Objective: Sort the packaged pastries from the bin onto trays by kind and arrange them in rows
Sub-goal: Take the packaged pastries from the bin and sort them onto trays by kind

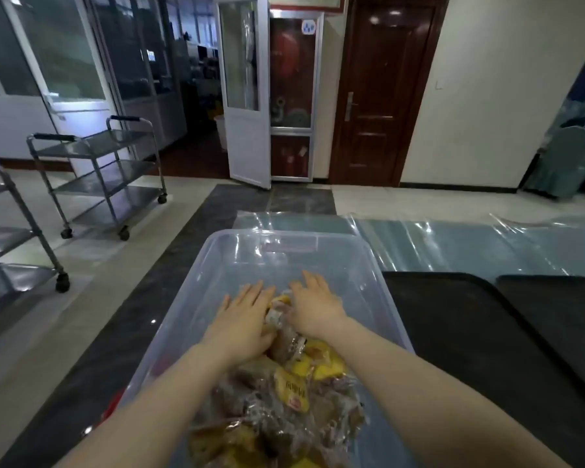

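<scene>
A clear plastic bin (pixel 368 261) stands in front of me. It holds a heap of packaged pastries (pixel 284 410), some in yellow wrappers and some brown in clear film. Both my hands are inside the bin at the far end of the heap. My left hand (pixel 242 319) lies palm down with straight fingers on the packets. Beside it, my right hand (pixel 313 304) also lies palm down with fingers extended, and a yellow packet (pixel 279 304) shows between the two hands. Two black trays (pixel 470 336) (pixel 561 315) lie to the right of the bin.
Clear plastic sheeting (pixel 453 238) covers the surface beyond the trays. Two steel trolleys (pixel 105 173) (pixel 11 238) stand on the floor to the left. A white glass door (pixel 245 92) and a dark wooden door (pixel 382 92) are at the back.
</scene>
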Demonstrator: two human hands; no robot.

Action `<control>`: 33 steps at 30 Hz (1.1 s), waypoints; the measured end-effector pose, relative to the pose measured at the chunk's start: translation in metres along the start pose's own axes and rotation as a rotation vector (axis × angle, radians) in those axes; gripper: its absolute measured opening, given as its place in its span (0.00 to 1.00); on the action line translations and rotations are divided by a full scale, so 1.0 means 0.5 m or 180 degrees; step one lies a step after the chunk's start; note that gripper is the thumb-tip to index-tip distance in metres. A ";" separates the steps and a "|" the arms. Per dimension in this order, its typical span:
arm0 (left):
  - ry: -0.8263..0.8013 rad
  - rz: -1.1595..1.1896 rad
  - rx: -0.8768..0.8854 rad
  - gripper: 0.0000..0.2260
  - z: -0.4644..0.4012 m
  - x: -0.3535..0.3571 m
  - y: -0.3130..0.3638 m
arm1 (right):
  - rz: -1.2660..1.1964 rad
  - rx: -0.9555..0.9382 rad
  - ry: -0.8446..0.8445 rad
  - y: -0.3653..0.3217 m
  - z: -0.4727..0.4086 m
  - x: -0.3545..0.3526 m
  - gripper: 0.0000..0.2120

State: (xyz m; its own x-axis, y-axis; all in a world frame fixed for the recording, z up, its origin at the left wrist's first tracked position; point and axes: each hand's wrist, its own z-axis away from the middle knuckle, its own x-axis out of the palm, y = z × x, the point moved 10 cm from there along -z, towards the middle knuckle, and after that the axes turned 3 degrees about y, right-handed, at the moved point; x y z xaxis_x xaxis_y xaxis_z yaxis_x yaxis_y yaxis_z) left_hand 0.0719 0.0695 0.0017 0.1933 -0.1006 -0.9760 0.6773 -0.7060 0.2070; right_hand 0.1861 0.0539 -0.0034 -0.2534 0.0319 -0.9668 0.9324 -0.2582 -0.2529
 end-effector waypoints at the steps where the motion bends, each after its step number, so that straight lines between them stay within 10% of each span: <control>1: -0.0098 0.0039 -0.0050 0.35 -0.002 0.013 -0.008 | 0.0115 0.0103 -0.0116 0.011 -0.004 0.014 0.31; 6: -0.1000 -0.0084 -0.0305 0.40 0.013 0.108 -0.041 | 0.0551 0.0358 -0.0354 0.050 0.001 0.055 0.36; 13: -0.0991 0.0042 -0.0449 0.39 0.012 0.139 -0.064 | 0.0451 0.0544 -0.0311 0.061 -0.006 0.061 0.31; 19: -0.1490 0.0704 -0.1808 0.52 0.044 0.183 -0.116 | 0.0000 0.1201 -0.0748 0.114 -0.002 0.076 0.36; 23: -0.1193 0.0684 -0.1936 0.50 0.042 0.172 -0.118 | 0.0064 0.1048 -0.0348 0.109 -0.013 0.048 0.26; 33: -0.0042 0.0266 -0.1271 0.31 0.002 -0.002 -0.080 | -0.0227 0.1396 -0.0652 0.130 0.009 0.051 0.39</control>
State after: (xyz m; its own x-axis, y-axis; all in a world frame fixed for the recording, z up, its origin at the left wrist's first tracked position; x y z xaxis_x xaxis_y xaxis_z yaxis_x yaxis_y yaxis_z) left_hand 0.0442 0.0972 -0.0058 0.2521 -0.1570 -0.9549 0.8825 -0.3676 0.2934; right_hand 0.2392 0.0334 -0.0442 -0.3993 -0.1150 -0.9096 0.7255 -0.6462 -0.2368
